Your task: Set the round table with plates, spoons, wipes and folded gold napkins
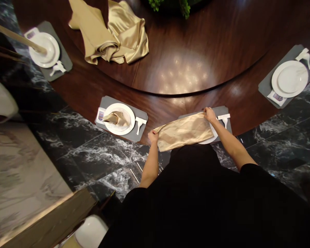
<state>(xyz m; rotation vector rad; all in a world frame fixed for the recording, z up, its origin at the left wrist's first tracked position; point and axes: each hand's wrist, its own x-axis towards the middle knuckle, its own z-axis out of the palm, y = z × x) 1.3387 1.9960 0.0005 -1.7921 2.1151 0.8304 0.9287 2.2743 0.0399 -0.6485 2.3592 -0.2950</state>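
Note:
A gold satin napkin (184, 131), folded into a long band, is stretched between my two hands over a place setting at the table's near edge. My left hand (153, 136) pinches its left end at the upper corner. At the upper right corner, my right hand (209, 114) grips the other end. Beneath the cloth a white plate (214, 136) shows only at its right rim, on a grey placemat (223, 111). A white spoon on a rest (224, 119) lies just right of my right hand.
Left of me, a folded gold napkin (116, 119) sits on a plate (131, 120). Two loose gold cloths (95, 32) lie on the raised round turntable (181, 65). More settings with plates (275, 77) stand far left and right. Greenery (184, 8) is at the top.

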